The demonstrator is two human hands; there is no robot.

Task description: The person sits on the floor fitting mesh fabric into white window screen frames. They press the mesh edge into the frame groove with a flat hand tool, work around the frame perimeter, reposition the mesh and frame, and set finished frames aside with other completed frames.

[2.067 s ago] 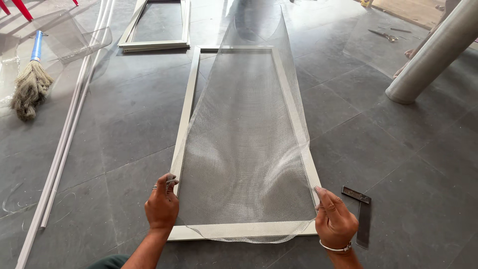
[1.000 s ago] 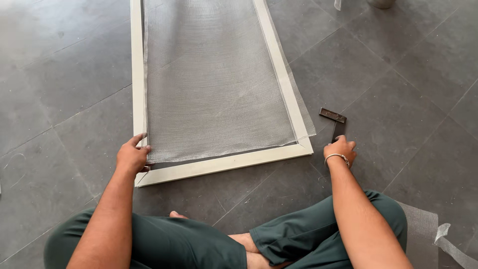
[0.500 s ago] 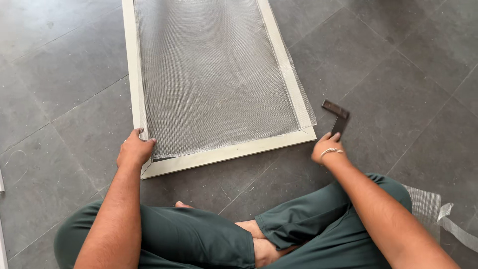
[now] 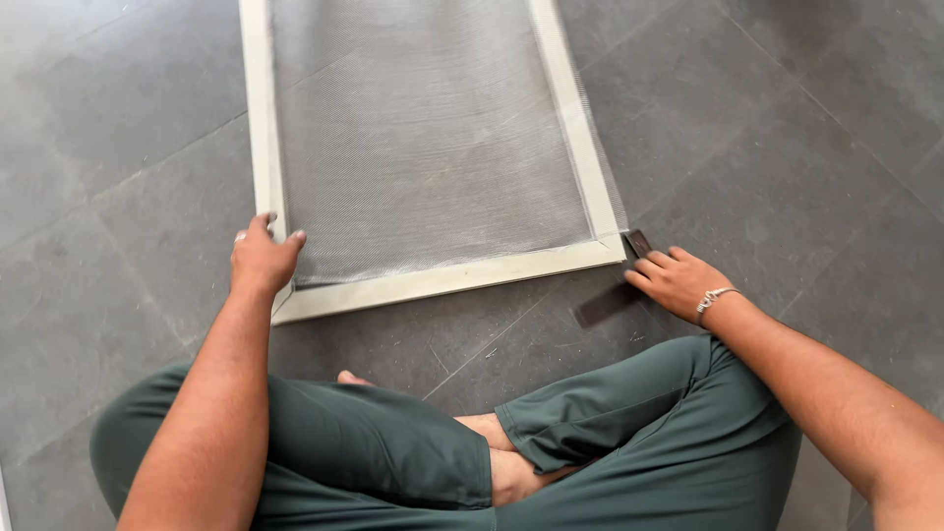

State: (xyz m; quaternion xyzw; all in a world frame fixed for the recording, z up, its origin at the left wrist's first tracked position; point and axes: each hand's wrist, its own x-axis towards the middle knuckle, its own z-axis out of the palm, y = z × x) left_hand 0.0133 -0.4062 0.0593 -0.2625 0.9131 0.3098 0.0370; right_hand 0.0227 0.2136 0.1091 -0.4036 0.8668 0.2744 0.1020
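Grey stone-tile floor (image 4: 118,147), wide slabs with thin grout lines, person sitting cross-legged on it in green trousers. The screen frame (image 4: 433,280), pale off-white, lies flat on the floor straight ahead of the knees, long axis running away from the person toward the top of the view, near short rail crossing left to right and slightly tilted, right end a bit farther away. Grey mesh (image 4: 423,138) covers the frame opening and laps over the right rail, loose edge hanging past it onto the floor. Left hand (image 4: 262,258) sits on the near-left corner, fingers curled over the left rail and mesh edge, pressing down rather than gripping closed. Right hand (image 4: 678,280) rests on the floor just outside the near-right corner, fingers laid flat over a small dark tool (image 4: 637,242) that touches the frame corner; cannot tell whether it is actually clasped or only covered. A dark bar (image 4: 608,305) shows on the floor just beside that hand, maybe part of the tool or its shadow, can't say. Hands well apart, one at each near corner, each equally close to the frame. Open floor on both sides of the frame, more on the right; knees sit near the front rail.
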